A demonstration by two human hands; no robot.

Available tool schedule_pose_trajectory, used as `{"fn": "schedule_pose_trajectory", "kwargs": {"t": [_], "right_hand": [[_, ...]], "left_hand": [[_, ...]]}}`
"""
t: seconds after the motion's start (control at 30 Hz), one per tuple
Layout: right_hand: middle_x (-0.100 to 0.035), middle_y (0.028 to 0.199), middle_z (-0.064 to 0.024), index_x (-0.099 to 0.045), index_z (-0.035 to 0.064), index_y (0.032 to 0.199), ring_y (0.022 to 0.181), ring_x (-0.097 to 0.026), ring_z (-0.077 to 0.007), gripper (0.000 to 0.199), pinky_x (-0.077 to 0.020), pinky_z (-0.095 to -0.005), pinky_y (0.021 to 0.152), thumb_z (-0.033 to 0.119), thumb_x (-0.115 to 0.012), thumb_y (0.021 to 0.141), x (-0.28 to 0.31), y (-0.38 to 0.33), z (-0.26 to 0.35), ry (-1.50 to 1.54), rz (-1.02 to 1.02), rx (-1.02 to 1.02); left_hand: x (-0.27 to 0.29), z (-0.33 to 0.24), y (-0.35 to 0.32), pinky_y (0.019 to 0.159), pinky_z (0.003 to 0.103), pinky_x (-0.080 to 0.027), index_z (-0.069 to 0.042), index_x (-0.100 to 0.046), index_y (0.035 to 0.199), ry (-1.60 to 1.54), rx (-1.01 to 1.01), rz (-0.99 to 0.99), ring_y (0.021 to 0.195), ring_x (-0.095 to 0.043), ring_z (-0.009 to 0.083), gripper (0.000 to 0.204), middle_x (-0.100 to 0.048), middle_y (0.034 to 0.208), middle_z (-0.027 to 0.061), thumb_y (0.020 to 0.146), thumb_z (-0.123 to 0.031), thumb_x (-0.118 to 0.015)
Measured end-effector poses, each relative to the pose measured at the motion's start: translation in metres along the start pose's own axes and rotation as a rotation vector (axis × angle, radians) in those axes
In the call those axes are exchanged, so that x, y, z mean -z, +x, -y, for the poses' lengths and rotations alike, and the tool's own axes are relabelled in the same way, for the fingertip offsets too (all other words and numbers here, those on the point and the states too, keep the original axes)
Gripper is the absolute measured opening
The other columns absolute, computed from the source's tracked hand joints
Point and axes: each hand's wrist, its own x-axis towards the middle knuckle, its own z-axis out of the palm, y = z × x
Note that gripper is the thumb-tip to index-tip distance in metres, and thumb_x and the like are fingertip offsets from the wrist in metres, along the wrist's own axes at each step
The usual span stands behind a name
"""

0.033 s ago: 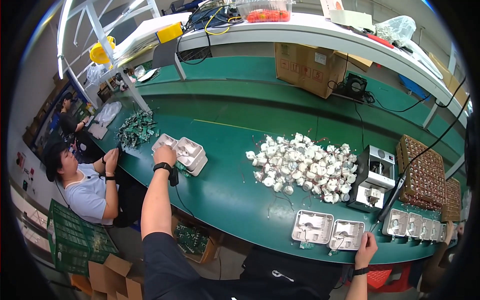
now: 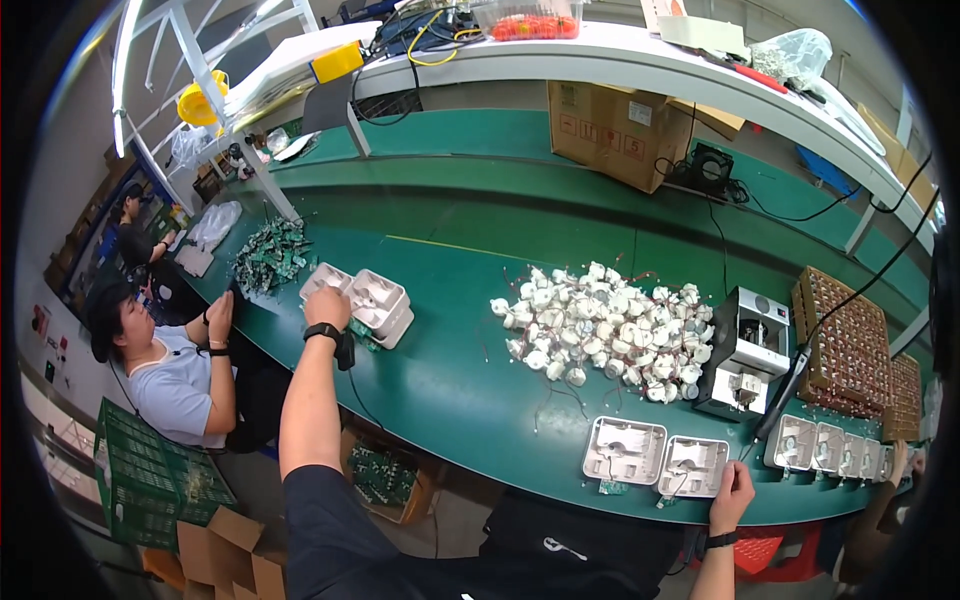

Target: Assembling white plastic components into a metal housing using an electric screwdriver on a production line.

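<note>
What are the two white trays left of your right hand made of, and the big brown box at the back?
The two white trays look like moulded plastic: smooth, slightly satin, with rounded corners. The big brown box seems to be cardboard: flat, matte, tan sides with printed marks.

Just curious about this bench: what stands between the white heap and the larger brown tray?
The head view shows a silver-black machine there, plus a black pen-shaped tool beside it.
</note>
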Motion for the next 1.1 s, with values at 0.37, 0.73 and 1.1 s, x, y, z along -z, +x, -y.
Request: {"fn": "schedule_pose_trajectory", "kwargs": {"t": [0.37,0.73,1.1], "right_hand": [[-0.065,0.083,-0.005,-0.067,-0.0029,0.1,0.074,-0.057,-0.0112,0.019,-0.047,-0.0262,0.067,0.016,-0.064,0.099,-0.01,0.008,0.011,0.021,0.035,-0.036],[-0.063,0.083,-0.0011,-0.067,-0.0025,0.1,0.075,-0.054,-0.0082,0.018,-0.0449,-0.0239,0.067,0.015,-0.063,0.1,0.001,0.005,0.014,0.083,0.059,-0.059],[-0.063,0.084,-0.0017,-0.067,-0.003,0.101,0.077,-0.054,-0.009,0.017,-0.0448,-0.0247,0.068,0.013,-0.062,0.099,0.002,0.005,0.018,0.099,0.065,-0.051]], "left_hand": [[0.104,-0.085,-0.149,0.066,0.04,-0.055,-0.002,-0.077,0.093,-0.334,-0.207,0.059,0.076,-0.072,0.034,0.025,-0.073,0.082,0.0193,0.087,-0.026,-0.071],[0.098,-0.142,-0.32,0.069,0.045,-0.051,-0.005,-0.073,0.081,-0.374,-0.268,0.136,0.08,-0.064,0.0329,0.013,-0.068,0.079,0.0107,0.081,-0.017,-0.073],[0.067,-0.186,-0.325,0.067,0.043,-0.052,-0.006,-0.074,0.082,-0.356,-0.273,0.08,0.075,-0.067,0.0313,0.016,-0.069,0.075,0.0098,0.081,-0.021,-0.074]]}}
